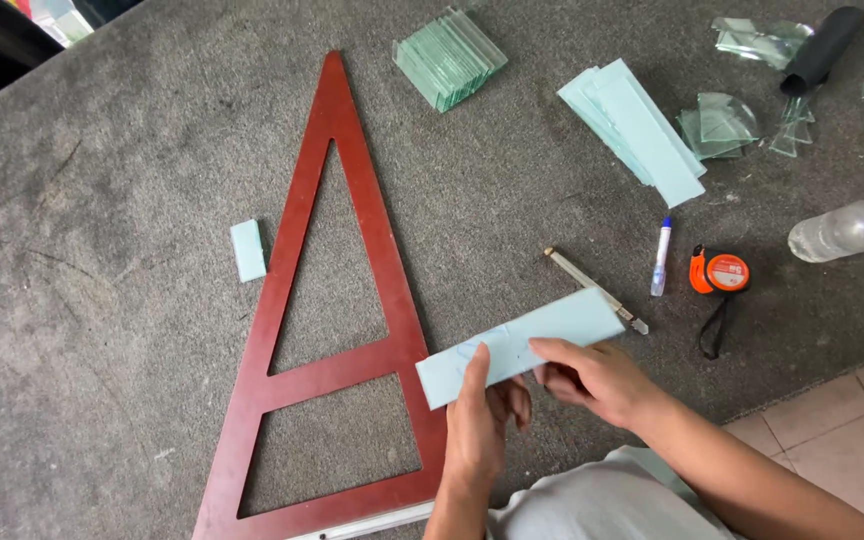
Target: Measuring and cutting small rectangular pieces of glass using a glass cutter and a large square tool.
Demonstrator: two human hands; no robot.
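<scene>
Both hands pinch the pale glass strip between them.

so the big triangle frame lies flat on the table, point aimed away from the person. A small glass piece sits just left of its left leg. Both hands are at the near edge, left hand and right hand side by side, holding a long glass strip whose left end overlaps the frame's right leg. Right behind the strip is a glass cutter, then a pen, then a tape measure further right, and a bottle lying far right. Far side: a stack of glass squares, right of that a stack of strips, then glass offcuts and a dark roll
</scene>
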